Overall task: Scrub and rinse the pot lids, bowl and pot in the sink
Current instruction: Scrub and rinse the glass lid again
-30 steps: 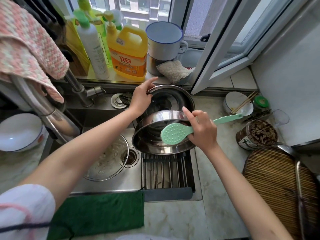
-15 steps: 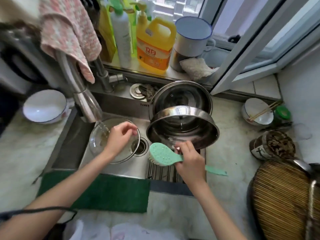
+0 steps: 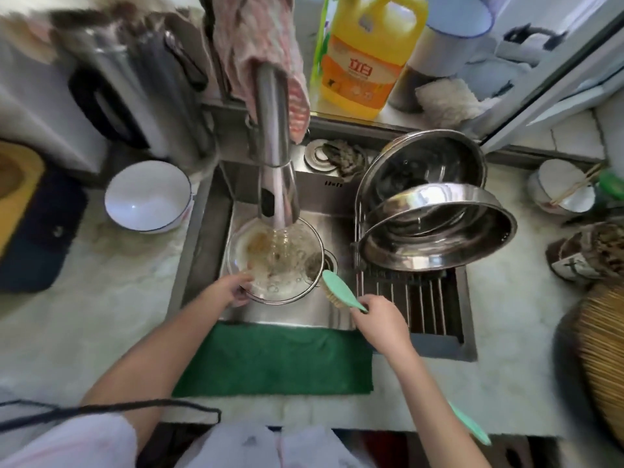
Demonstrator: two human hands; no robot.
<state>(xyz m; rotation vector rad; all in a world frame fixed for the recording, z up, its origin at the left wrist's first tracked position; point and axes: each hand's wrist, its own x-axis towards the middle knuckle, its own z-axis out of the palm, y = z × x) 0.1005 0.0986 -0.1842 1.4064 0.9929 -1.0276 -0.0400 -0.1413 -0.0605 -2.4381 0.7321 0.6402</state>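
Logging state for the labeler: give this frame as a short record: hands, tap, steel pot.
left hand: grips glass lid at its near rim
right hand: holds brush, head beside the lid
tap: running onto the lid
pot: tilted on the rack, right side of sink
bowl: on counter left of sink

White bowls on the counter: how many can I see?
2. The left bowl stands beside the sink; the right bowl, under chopsticks, sits at the far right. More may be hidden.

White short sleeve [image 3: 67,444], thin black cord [image 3: 118,404]
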